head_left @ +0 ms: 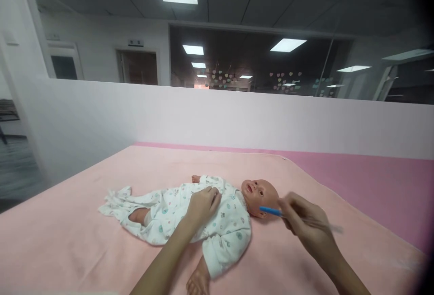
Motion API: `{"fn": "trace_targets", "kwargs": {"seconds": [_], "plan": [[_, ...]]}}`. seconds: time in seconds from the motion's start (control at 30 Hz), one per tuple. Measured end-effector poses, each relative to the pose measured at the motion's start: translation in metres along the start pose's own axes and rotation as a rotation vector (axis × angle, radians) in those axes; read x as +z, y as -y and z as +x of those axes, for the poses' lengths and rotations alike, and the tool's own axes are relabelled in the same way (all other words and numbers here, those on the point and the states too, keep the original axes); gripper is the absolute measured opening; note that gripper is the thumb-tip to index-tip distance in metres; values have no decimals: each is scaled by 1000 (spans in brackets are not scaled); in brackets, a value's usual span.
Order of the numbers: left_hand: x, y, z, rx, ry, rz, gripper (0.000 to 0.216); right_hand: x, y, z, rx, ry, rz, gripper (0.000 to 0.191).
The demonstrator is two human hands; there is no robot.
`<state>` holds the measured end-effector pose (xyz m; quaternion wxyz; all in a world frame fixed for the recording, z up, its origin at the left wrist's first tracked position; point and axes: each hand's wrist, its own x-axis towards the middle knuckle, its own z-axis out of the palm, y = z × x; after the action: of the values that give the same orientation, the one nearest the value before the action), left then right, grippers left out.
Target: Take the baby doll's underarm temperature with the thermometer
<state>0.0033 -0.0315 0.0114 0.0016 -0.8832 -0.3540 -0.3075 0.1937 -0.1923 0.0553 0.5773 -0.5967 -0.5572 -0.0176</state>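
A baby doll (262,195) lies on its back, its head toward the right, in a white patterned sleepsuit (225,216). My left hand (202,204) rests on the front of the sleepsuit with its fingers curled in. Whatever may be between those fingers is hidden. Beside the doll's head, my right hand (305,220) is closed in a pinch around a slim stick with a blue end (270,211). The blue end points left, in front of the doll's cheek and ear. The stick's clear shaft is blurred behind my fingers.
A pale pink blanket (68,241) covers the surface under the doll. Darker pink padding (373,191) shows along the right and back. Behind it stands a low white wall (271,121) topped with a glass window (261,64). Floor shows at the far left.
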Motion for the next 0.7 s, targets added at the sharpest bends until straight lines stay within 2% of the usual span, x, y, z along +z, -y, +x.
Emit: {"fn": "trace_targets", "kwargs": {"seconds": [0.1, 0.2, 0.27, 0.33, 0.47, 0.53, 0.7], "plan": [[-3, 0, 2, -4, 11, -25, 29, -17, -35, -23, 64, 97, -189, 31], [-6, -4, 8, -14, -17, -56, 30, -27, -75, -42, -8, 230, -468, 23], [-6, -8, 16, 9, -41, -56, 29, -30, -97, -51, -32, 285, -545, 19], [-4, -13, 25, 76, -33, -29, 29, -29, -113, -56, -66, 307, -556, 19], [4, -21, 39, 216, 94, 10, 28, -23, -132, -59, -134, 303, -537, 25], [8, -21, 40, 207, 118, -25, 28, -22, -137, -60, -148, 325, -525, 28], [13, -15, 34, 129, 58, -190, 27, -30, -143, -59, -125, 397, -449, 45]]}}
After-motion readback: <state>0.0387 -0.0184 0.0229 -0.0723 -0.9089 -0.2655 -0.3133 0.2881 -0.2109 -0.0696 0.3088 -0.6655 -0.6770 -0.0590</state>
